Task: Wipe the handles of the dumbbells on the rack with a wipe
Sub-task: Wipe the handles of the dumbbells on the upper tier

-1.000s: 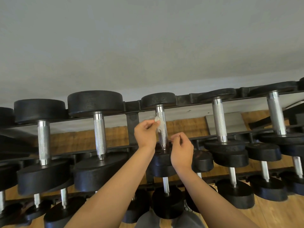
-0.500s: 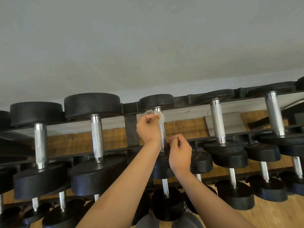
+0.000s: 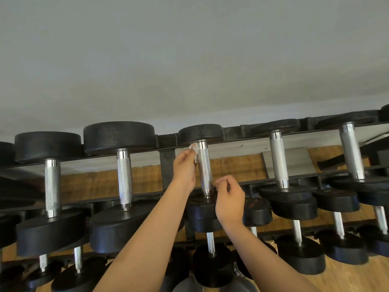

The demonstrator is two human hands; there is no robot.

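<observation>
Reaching up from the bottom edge, two bare forearms pass over a lower tier of black dumbbells (image 3: 212,268) toward the top row of a rack (image 3: 231,131). The right hand (image 3: 229,201) hovers just beside the near end of the middle handle (image 3: 204,171), fingers curled; whether they hold anything cannot be told. The left hand (image 3: 185,169), higher up, pinches a small crumpled white wipe (image 3: 194,150) against the left side of that knurled steel handle, close under the far weight (image 3: 201,133). The wipe seems to cover only one side, so a good stroke would likely wrap it round the bar, draw it the full length toward the near weight (image 3: 202,213), and twist to reach the hidden side. The rack's post (image 3: 167,165) stands just left of the left hand and may crowd it. A left neighbour (image 3: 124,178) and a right neighbour (image 3: 279,161) stand well apart. Beyond are a wood floor (image 3: 231,165) and a plain grey wall (image 3: 189,60).
</observation>
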